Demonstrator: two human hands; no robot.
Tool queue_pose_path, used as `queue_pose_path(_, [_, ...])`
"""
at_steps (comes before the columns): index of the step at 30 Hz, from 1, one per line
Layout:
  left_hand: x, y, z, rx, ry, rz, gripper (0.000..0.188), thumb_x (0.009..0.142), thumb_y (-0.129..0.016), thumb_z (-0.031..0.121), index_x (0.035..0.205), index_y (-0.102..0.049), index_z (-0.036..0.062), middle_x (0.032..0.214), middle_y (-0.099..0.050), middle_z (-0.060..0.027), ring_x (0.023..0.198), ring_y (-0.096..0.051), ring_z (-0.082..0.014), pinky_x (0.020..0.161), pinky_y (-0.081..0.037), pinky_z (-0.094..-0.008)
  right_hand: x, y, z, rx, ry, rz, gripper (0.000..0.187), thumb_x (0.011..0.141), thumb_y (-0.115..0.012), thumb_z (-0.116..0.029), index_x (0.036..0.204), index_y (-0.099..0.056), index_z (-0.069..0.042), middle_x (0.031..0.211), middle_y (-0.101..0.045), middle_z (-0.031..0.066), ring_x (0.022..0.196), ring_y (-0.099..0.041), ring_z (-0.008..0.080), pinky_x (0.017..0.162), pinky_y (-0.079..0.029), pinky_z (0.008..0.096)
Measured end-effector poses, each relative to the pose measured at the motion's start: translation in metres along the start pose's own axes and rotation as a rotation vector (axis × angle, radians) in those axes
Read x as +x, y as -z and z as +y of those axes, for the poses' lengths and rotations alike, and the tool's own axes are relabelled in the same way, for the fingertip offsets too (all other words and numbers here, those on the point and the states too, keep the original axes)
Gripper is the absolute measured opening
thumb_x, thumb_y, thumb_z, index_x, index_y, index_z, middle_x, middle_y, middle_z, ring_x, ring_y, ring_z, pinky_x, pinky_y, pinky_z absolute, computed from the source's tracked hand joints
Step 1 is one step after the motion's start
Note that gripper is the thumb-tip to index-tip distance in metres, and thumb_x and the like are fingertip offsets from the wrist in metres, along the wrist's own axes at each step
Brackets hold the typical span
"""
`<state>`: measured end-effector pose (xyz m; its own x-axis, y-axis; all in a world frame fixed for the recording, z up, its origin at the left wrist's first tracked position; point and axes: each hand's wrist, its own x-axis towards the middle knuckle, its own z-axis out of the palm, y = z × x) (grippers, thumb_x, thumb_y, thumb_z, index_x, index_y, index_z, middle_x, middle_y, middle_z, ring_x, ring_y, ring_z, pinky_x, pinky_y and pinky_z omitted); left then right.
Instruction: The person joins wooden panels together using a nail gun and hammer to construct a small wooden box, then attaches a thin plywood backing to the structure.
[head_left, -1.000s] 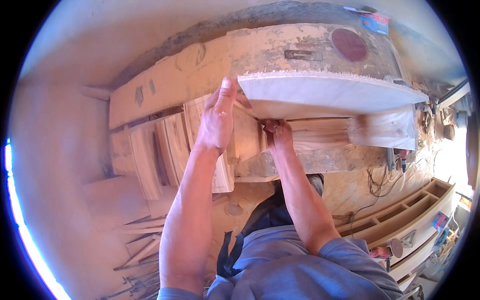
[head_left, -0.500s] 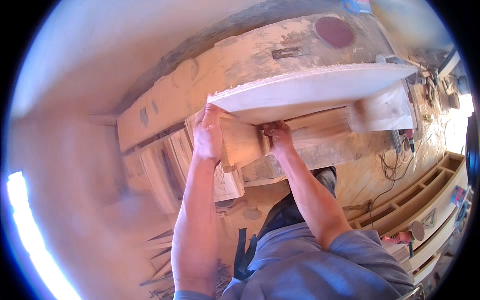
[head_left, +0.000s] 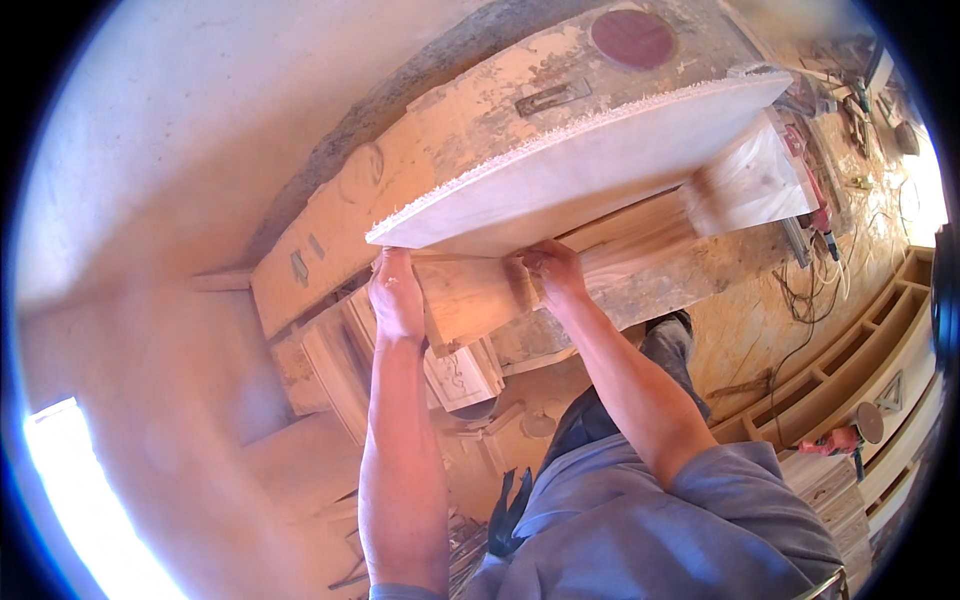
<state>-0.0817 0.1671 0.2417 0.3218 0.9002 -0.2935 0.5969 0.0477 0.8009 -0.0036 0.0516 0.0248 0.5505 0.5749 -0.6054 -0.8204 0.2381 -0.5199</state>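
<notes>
Here both hands grasp the curved wooden panel, which lies tilted over the dusty workbench: the left hand grips its near corner, the right hand clamps its near edge. Held only along that side, the panel could tip or slip, and its ragged, splintered rim could snag fingers.

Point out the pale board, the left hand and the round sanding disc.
pale board (head_left: 590, 165): head view, middle of its broad flat face.
left hand (head_left: 397, 300): head view, back of the hand, at the board's corner.
round sanding disc (head_left: 632, 38): head view, its centre.
</notes>
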Motion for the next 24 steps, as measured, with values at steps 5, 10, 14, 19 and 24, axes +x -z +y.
queue_pose_path(5, [0.010, 0.008, -0.014, -0.241, -0.129, -0.040, 0.057, 0.110, -0.046, 0.044, 0.150, -0.051, 0.0041, 0.144, -0.057, -0.0038, 0.131, -0.051, -0.0155, 0.111, -0.039, -0.0315, -0.093, -0.009, -0.088, -0.559, 0.292, -0.008, 0.014, 0.090, -0.059, 0.006, 0.099, -0.070, 0.006, 0.091, -0.075, 0.0110, 0.080, -0.068, 0.0141, 0.065, -0.052, 0.0289])
queue_pose_path(10, [-0.018, -0.004, 0.016, -0.450, -0.055, -0.179, 0.075, 0.109, -0.032, 0.062, 0.150, -0.050, 0.0018, 0.152, -0.048, -0.0103, 0.140, -0.043, -0.0195, 0.118, -0.033, -0.0359, -0.160, -0.119, -0.259, -0.967, 1.578, -0.331, 0.015, 0.099, -0.060, -0.008, 0.100, -0.073, -0.001, 0.089, -0.074, 0.0178, 0.077, -0.071, 0.0306, 0.068, -0.055, 0.0370])
queue_pose_path(14, [-0.023, -0.002, 0.025, -0.564, 0.014, -0.282, 0.087, 0.104, -0.031, 0.071, 0.158, -0.037, 0.0024, 0.155, -0.047, -0.0142, 0.143, -0.042, -0.0241, 0.115, -0.040, -0.0409, -0.149, -0.179, -0.289, -2.108, 0.717, -0.359, 0.040, 0.104, -0.053, -0.034, 0.094, -0.077, -0.002, 0.093, -0.075, 0.0195, 0.090, -0.073, 0.0365, 0.079, -0.057, 0.0479])
queue_pose_path(19, [-0.028, -0.006, 0.021, -0.563, -0.046, -0.316, 0.094, 0.101, -0.033, 0.075, 0.162, -0.028, 0.0044, 0.162, -0.038, -0.0175, 0.147, -0.039, -0.0295, 0.118, -0.038, -0.0441, -0.134, -0.165, -0.258, -2.083, 0.710, -0.393, 0.048, 0.104, -0.049, -0.040, 0.092, -0.078, -0.003, 0.093, -0.075, 0.0181, 0.092, -0.073, 0.0369, 0.081, -0.057, 0.0486])
queue_pose_path(24, [-0.024, -0.001, 0.014, -0.615, 0.026, -0.330, 0.091, 0.101, -0.044, 0.070, 0.163, -0.026, 0.0060, 0.168, -0.025, -0.0205, 0.153, -0.030, -0.0308, 0.123, -0.028, -0.0453, -0.120, -0.156, -0.235, -1.996, 0.673, -0.367, 0.053, 0.104, -0.050, -0.042, 0.085, -0.076, -0.001, 0.089, -0.074, 0.0231, 0.087, -0.072, 0.0433, 0.082, -0.056, 0.0523])
